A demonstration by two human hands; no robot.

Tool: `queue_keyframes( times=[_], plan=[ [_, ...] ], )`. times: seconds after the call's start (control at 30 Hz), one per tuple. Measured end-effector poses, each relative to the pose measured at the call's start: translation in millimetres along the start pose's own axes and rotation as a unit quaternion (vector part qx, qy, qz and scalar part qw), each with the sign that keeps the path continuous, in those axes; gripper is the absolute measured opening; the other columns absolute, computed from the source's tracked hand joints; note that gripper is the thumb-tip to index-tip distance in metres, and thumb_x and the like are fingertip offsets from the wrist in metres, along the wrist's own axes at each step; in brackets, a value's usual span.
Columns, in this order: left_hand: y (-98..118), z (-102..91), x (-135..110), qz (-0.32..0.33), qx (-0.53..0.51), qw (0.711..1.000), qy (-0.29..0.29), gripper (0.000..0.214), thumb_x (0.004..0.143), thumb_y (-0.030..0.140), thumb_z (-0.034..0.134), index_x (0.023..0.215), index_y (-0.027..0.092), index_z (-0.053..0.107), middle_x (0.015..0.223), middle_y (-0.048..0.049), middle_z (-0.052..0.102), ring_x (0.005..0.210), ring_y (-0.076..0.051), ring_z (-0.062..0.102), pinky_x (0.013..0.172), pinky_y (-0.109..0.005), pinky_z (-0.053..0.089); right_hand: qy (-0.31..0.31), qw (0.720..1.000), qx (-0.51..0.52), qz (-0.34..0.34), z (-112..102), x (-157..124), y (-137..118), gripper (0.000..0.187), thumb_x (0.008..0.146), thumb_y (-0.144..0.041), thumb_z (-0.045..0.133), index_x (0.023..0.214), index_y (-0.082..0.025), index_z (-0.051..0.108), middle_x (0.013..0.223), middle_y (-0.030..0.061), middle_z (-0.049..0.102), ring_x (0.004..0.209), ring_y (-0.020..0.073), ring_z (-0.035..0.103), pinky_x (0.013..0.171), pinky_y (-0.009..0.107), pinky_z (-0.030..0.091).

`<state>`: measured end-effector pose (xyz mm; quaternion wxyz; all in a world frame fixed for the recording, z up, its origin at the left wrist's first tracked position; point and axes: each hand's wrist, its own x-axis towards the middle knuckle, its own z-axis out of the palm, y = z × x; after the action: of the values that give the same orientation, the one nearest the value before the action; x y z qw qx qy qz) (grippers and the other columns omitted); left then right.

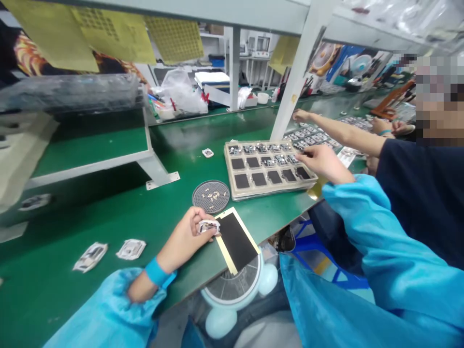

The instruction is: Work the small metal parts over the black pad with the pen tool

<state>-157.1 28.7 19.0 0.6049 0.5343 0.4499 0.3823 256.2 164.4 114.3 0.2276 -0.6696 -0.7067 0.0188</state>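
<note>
My left hand (192,229) grips a small white plastic housing (209,226) with electronic parts inside, above the edge of a black sheet with a cream border (237,241). A round grey dish (197,199) with small pale pieces lies just beyond it. My right hand (322,159) reaches over the right end of a clear plastic tray (235,194). Its fingers are closed at a tray pocket, and what they hold is hidden. Small circuit assemblies (267,161) sit in the far pockets; nearer pockets show dark bottoms.
Two white housings (131,249) (90,256) lie at the left, another (208,152) beyond the dish. A metal riser shelf (152,164) stands at left, a slanted post (293,82) behind the tray. At right a co-worker's arm (348,133) extends over more trays.
</note>
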Motion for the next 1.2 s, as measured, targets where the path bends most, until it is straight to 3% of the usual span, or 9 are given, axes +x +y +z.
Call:
queue_keyframes(
  times=[0.1,0.27,0.53,0.63,0.8,0.9,1.0,1.13,1.2],
  plan=[
    [2,-3.0,2,-0.011,0.018,1.000,0.004,0.042,0.085,0.034,0.077,0.111,0.022,0.047,0.096,-0.0007,0.068,0.083,-0.021,0.075,0.058,-0.026,0.056,-0.045,0.996,-0.073,0.025,20,27,18,0.021,0.087,-0.036,0.067,0.094,-0.019,0.078,0.079,0.0077,0.073,0.073,0.0233,0.064,0.064,0.032,0.040],
    [11,-13.0,6,-0.025,0.086,0.994,0.055,0.043,0.080,0.043,0.081,0.107,0.014,0.064,0.088,-0.0063,0.073,0.069,-0.019,0.073,0.043,-0.020,0.044,-0.083,0.994,-0.063,0.028,34,48,36,0.018,0.074,-0.036,0.080,0.081,-0.020,0.077,0.079,0.0093,0.076,0.078,0.0265,0.068,0.068,0.032,0.044],
    [27,9.9,26,0.055,0.081,0.990,0.103,0.035,0.077,0.041,0.082,0.099,0.015,0.075,0.089,-0.0065,0.078,0.070,-0.018,0.073,0.070,-0.031,0.062,-0.042,0.999,-0.008,-0.003,25,44,42,0.028,0.076,-0.033,0.079,0.098,-0.015,0.075,0.092,0.0099,0.077,0.084,0.0248,0.069,0.074,0.032,0.049],
    [25,18.5,28,0.059,0.051,0.986,0.144,0.038,0.078,0.042,0.082,0.103,0.014,0.076,0.091,-0.0074,0.078,0.069,-0.017,0.073,0.066,-0.029,0.062,0.000,0.993,0.121,-0.011,17,25,21,0.035,0.079,-0.038,0.078,0.105,-0.014,0.077,0.093,0.0093,0.078,0.082,0.0236,0.070,0.075,0.033,0.052],
    [20,15.7,21,0.026,0.042,0.985,0.168,0.036,0.078,0.044,0.082,0.095,0.013,0.077,0.070,-0.0043,0.074,0.046,-0.011,0.059,0.046,-0.022,0.050,-0.055,0.951,0.302,-0.034,17,-33,-50,0.036,0.075,-0.051,0.082,0.097,-0.022,0.082,0.089,0.0049,0.080,0.078,0.0235,0.071,0.071,0.036,0.056],
    [19,13.3,17,0.020,0.029,0.981,0.189,0.036,0.080,0.047,0.080,0.086,0.012,0.078,0.065,-0.0041,0.071,0.042,-0.008,0.055,0.041,-0.019,0.041,-0.115,0.916,0.379,-0.060,33,-66,-96,0.030,0.073,-0.047,0.085,0.093,-0.024,0.083,0.097,0.0051,0.081,0.090,0.0257,0.074,0.084,0.039,0.058],
    [19,14.3,15,-0.001,-0.004,0.981,0.196,0.043,0.087,0.053,0.071,0.093,0.012,0.080,0.064,-0.0050,0.070,0.046,-0.010,0.058,0.041,-0.018,0.035,-0.195,0.877,0.437,-0.050,57,-89,-130,0.030,0.073,-0.047,0.086,0.089,-0.022,0.082,0.092,0.0060,0.081,0.087,0.0259,0.074,0.082,0.039,0.058],
    [17,17.8,13,0.036,-0.074,0.981,0.176,0.042,0.092,0.050,0.064,0.108,0.014,0.078,0.069,-0.0053,0.070,0.053,-0.013,0.062,0.043,-0.020,0.033,-0.283,0.822,0.493,-0.039,87,-105,-153,0.029,0.077,-0.047,0.082,0.079,-0.019,0.077,0.081,0.0042,0.079,0.077,0.0209,0.072,0.073,0.033,0.055],
    [16,18.9,11,0.070,-0.085,0.981,0.162,0.035,0.091,0.041,0.065,0.109,0.013,0.077,0.074,-0.0058,0.071,0.056,-0.013,0.061,0.046,-0.021,0.036,-0.291,0.810,0.508,-0.037,98,-109,-158,0.030,0.080,-0.047,0.080,0.074,-0.018,0.073,0.075,0.0025,0.075,0.071,0.0178,0.068,0.068,0.029,0.052]
  ],
)
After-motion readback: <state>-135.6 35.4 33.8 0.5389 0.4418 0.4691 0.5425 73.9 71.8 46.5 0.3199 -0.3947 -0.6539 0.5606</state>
